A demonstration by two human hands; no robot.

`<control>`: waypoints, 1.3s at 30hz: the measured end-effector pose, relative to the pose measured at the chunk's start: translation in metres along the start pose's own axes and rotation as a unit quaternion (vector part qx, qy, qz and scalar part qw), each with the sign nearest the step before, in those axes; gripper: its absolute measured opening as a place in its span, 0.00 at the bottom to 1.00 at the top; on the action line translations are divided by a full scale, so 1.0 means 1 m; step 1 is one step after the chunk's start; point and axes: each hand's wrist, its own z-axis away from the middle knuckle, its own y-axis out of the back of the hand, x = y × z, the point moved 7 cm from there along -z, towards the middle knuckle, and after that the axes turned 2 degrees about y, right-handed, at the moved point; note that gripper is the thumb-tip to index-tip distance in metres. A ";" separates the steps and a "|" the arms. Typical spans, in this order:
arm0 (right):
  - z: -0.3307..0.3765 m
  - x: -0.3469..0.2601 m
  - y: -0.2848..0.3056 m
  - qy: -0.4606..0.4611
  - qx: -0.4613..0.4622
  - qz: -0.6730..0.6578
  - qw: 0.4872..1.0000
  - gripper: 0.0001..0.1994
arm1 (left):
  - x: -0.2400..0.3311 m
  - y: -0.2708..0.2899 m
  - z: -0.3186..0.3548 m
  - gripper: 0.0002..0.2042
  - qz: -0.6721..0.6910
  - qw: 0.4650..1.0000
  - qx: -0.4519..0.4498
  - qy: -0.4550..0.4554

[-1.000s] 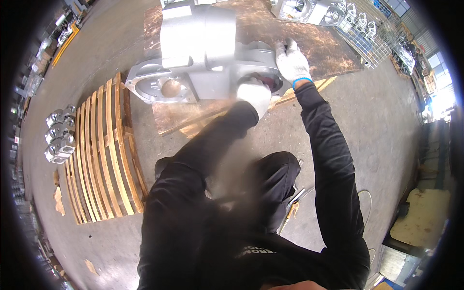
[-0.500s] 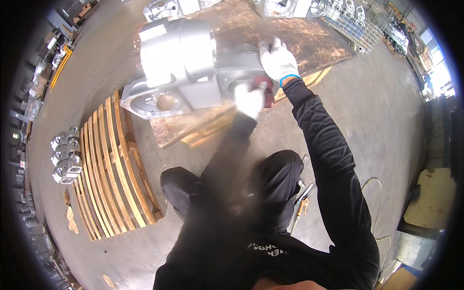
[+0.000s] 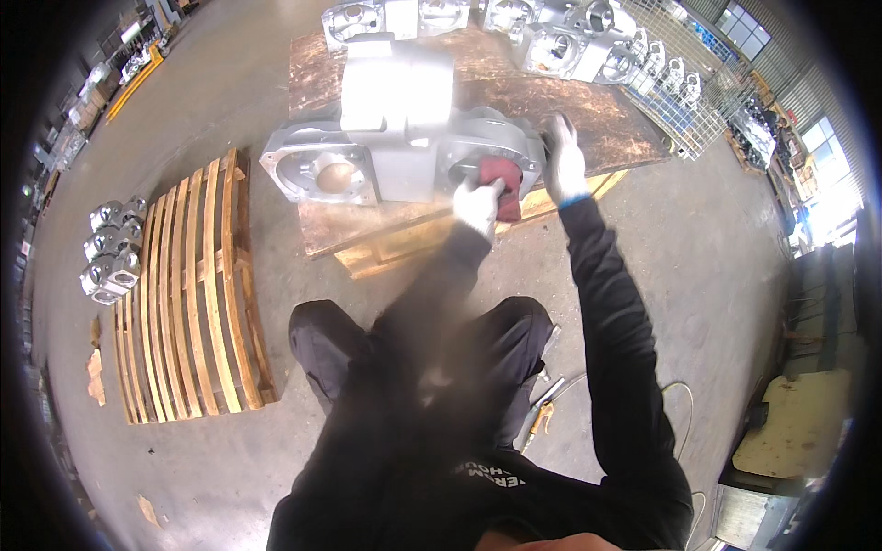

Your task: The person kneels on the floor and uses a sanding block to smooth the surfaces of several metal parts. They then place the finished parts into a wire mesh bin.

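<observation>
A large silver-grey metal casting [image 3: 404, 170] lies on a brown, worn wooden board [image 3: 496, 87], with a rounded body and an open round flange at each end. My left hand [image 3: 476, 207], in a white glove, grips a dark red cloth [image 3: 501, 184] at the casting's right-hand opening. The cloth hangs over the near rim there. My right hand [image 3: 566, 165], also gloved in white, is beside the casting's right end with its fingers stretched out and nothing seen in them. Whether it touches the metal I cannot tell.
More silver castings [image 3: 560, 46] stand at the board's far edge, near a wire mesh basket [image 3: 680, 101]. A slatted wooden pallet [image 3: 193, 294] is on the left, with small castings [image 3: 112, 248] beyond it. An orange-handled air gun [image 3: 544, 418] and its hose lie by my right knee.
My right hand has shifted from the top of the casting's right end to beside it. The left hand stays at the opening with the cloth. The whole view has tilted up somewhat.
</observation>
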 end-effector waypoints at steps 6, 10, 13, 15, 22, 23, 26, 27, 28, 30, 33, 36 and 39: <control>0.175 0.066 0.024 -0.238 -0.028 -0.246 0.939 0.18 | -0.033 0.004 0.062 0.15 0.180 0.978 -0.064 0.085; 0.208 0.075 0.009 -0.248 0.037 -0.353 0.901 0.14 | -0.044 0.001 0.063 0.20 -0.110 0.990 -0.077 0.052; 0.172 0.037 0.034 -0.100 0.042 -0.433 0.895 0.17 | 0.026 0.021 0.076 0.26 -0.411 0.882 0.107 -0.203; 0.148 0.021 0.079 -0.036 0.189 -0.210 0.959 0.20 | 0.102 0.041 0.093 0.28 -0.394 0.813 0.181 -0.389; 0.071 0.037 0.045 -0.146 -0.045 0.048 0.987 0.20 | 0.286 0.051 0.056 0.27 -0.439 0.657 0.284 -0.544; 0.066 0.035 0.039 -0.121 -0.065 0.001 0.990 0.19 | 0.285 0.052 0.028 0.28 -0.482 0.727 0.253 -0.419; 0.069 0.030 0.035 -0.080 -0.062 0.008 0.995 0.17 | 0.283 0.048 0.000 0.32 -0.506 0.731 0.251 -0.384; 0.076 0.032 0.034 -0.097 -0.049 0.015 0.994 0.17 | 0.285 0.051 -0.009 0.32 -0.504 0.734 0.240 -0.388; 0.086 0.031 0.031 -0.112 -0.069 0.025 0.991 0.17 | 0.288 0.057 -0.021 0.32 -0.510 0.737 0.228 -0.381; 0.112 0.024 0.018 -0.070 -0.084 -0.010 0.994 0.17 | 0.303 0.075 -0.044 0.33 -0.506 0.736 0.191 -0.407; 0.170 0.010 -0.023 0.110 -0.117 0.232 0.959 0.20 | 0.324 0.105 -0.082 0.32 -0.407 0.847 0.010 -0.342; 0.220 0.009 -0.067 0.284 -0.168 0.512 0.793 0.26 | 0.351 0.122 -0.084 0.35 -0.533 0.758 0.050 -0.372; 0.223 -0.001 -0.069 0.416 -0.201 0.527 0.714 0.27 | 0.356 0.107 -0.093 0.43 -0.634 0.674 0.020 -0.378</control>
